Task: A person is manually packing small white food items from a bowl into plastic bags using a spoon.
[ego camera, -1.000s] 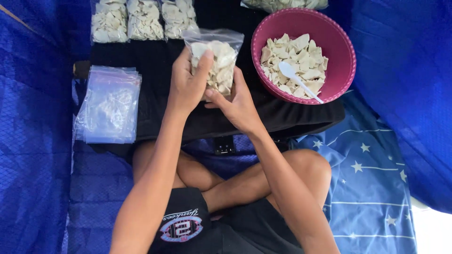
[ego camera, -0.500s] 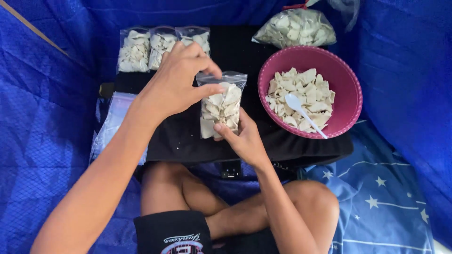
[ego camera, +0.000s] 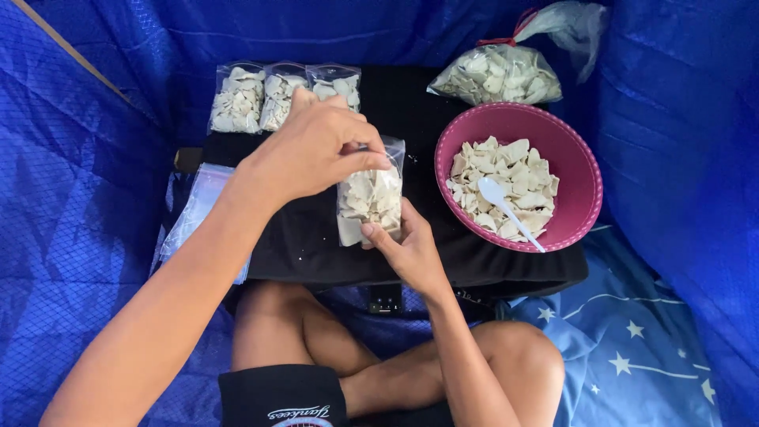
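Note:
A small clear bag of pale chips (ego camera: 370, 199) stands upright over a black board (ego camera: 427, 261). My left hand (ego camera: 312, 150) pinches the bag's top edge. My right hand (ego camera: 407, 249) holds the bag's lower right side from below. To the right sits a pink bowl (ego camera: 581, 178) of the same pale chips, with a white spoon (ego camera: 506, 204) lying in it.
Three filled small bags (ego camera: 269, 99) lie in a row at the board's far left. A large clear bag of chips (ego camera: 498, 75) lies behind the bowl. A stack of empty clear bags (ego camera: 194, 209) lies left of the board. Blue fabric surrounds everything; my crossed legs are below.
My left hand has moved from the bag's front to its top edge, and my arm now stretches across. The bag stays held between both hands. The view has tilted, showing more of the far side.

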